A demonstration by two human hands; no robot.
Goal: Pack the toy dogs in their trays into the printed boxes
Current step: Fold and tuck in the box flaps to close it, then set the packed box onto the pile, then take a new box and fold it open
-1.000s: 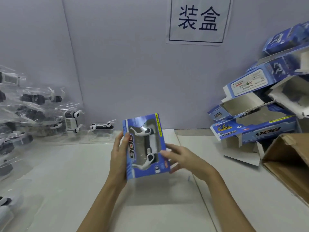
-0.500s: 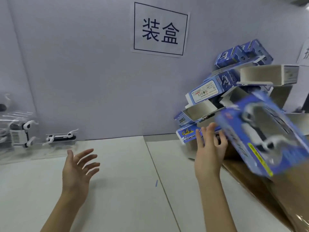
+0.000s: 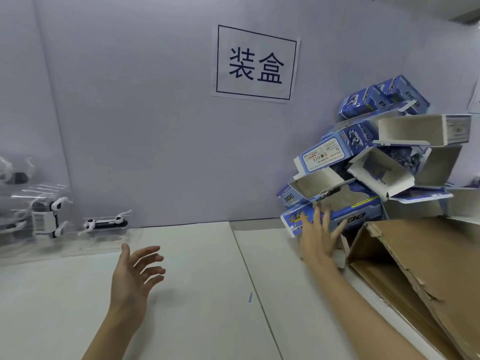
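A heap of blue printed boxes [image 3: 376, 162], many with open white ends, leans against the wall at the right. My right hand [image 3: 318, 237] reaches toward the lowest box [image 3: 355, 216] with fingers spread, holding nothing; whether it touches the box I cannot tell. My left hand [image 3: 133, 274] hovers over the white table [image 3: 197, 294] with fingers loosely spread and empty. Toy dogs in clear plastic trays lie at the far left: one flat black-and-white dog [image 3: 105, 224] and a second one [image 3: 49, 219] beside it.
A large brown cardboard carton [image 3: 420, 271] lies open at the right front, just right of my right forearm. A paper sign [image 3: 255, 64] with printed characters hangs on the wall. More clear trays [image 3: 13, 178] are stacked at the left edge.
The packed box, held in both hands a second ago, flew toward the carton and is now out of sight. My right hand has moved up to the box heap. The view turned right.
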